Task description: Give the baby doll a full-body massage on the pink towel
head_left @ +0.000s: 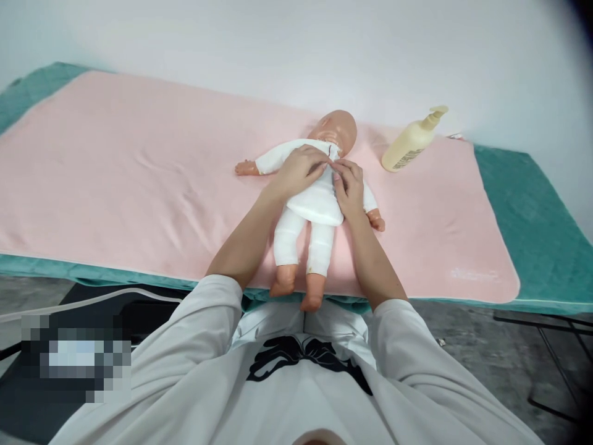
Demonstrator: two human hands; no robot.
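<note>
Your left hand (301,170) rests on the chest of the doll (336,130), fingers pinched on the white garment (317,204) at the collar. Your right hand (349,188) meets it there, fingers bent, grip unclear. The doll lies face-up on the pink mat (139,173), with a pump bottle (410,145) beside its head.

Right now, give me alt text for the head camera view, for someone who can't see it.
The person's left hand and right hand meet at the collar of a baby doll in white clothes, lying face up on a pink mat. A cream pump bottle lies near its head.
</note>
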